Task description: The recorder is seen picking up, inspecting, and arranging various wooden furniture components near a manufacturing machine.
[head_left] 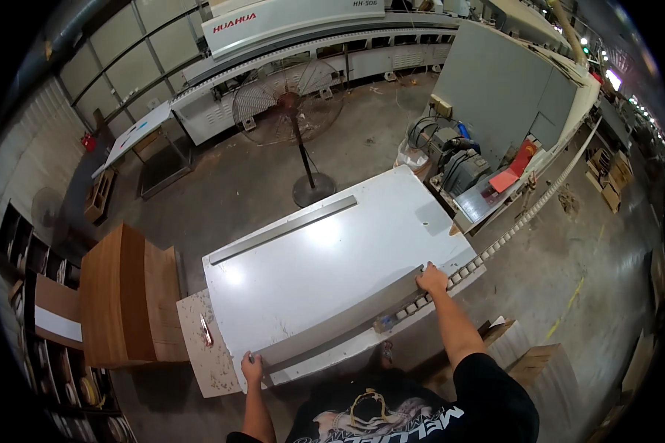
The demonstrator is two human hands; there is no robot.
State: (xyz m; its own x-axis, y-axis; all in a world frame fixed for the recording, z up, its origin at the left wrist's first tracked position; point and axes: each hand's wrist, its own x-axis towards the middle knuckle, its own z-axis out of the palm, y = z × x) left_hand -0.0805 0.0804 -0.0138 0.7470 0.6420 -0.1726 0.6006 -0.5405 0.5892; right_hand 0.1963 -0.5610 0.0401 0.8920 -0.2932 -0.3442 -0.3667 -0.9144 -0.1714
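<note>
Long grey flat panel strip point(340, 321) lies along near edge of white desk point(325, 251). Left hand point(252, 366) grip clamps one end, right hand point(431, 279) grip clamps other, apparently for level support.

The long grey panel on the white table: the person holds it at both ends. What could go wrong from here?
1. The long grey panel lies along the near edge of the white table, held only at its ends by the left hand and right hand; it may slip off toward the person.
2. The right hand sits beside the roller track; fingers might get pinched there.
3. The far strip lies loose and could be knocked.
</note>
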